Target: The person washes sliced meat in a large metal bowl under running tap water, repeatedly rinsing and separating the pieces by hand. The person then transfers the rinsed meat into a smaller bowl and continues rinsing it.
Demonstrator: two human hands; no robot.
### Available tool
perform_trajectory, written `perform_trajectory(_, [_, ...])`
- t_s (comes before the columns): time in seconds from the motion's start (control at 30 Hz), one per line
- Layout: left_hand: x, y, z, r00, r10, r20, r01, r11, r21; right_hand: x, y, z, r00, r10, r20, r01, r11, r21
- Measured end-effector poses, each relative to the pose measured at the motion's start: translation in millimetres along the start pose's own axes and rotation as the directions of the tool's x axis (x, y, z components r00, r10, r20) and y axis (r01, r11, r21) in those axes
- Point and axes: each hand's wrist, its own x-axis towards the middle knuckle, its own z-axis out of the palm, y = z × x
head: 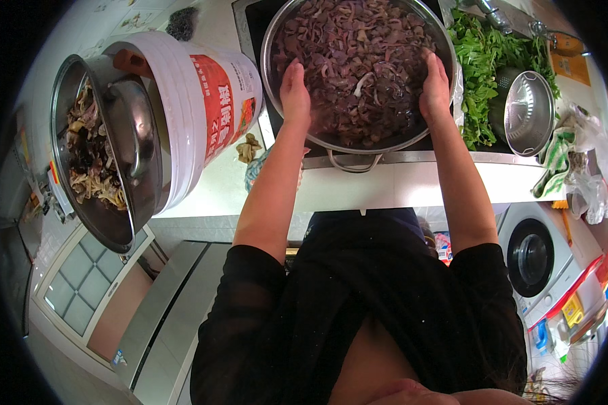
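A wide steel pan (354,151) full of wet, purplish-brown strips of food (354,66), possibly mushroom, sits before me over the dark sink or hob area. Inside its left side is my left hand (295,96), thumb uppermost, its fingers partly sunk among the strips. Opposite it, my right hand (434,88) reaches in at the right side, also with its fingers partly hidden in the food. Both palms face inward. Whether the fingers close on any strips cannot be seen. A loop handle (354,164) projects from the pan's near side.
On the left, a steel pot (142,202) of food scraps rests tilted on a white plastic bucket (182,111). Leafy greens (479,76), a perforated steel basket (529,114) and a green-striped cloth (557,162) lie right. A tap (494,15) stands behind. The counter edge (365,202) crosses before me.
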Motion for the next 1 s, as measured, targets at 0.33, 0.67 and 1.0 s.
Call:
perform_trajectory(0.33, [-7,5,4,0.717,0.670,0.193,-0.589,0.433,0.682,5,12,-4,0.997,-0.071,0.016,0.072,0.996,-0.047])
perform_trajectory(0.67, [12,31,38,0.555,0.427,0.714,-0.803,0.052,0.594,-6,6,-3,0.786,-0.567,0.247,0.578,0.529,-0.622])
perform_trajectory(1.0, [13,30,33,0.822,0.215,0.527,-0.522,0.656,0.546,-35,-10,8,0.870,-0.388,0.304,0.491,0.733,-0.471])
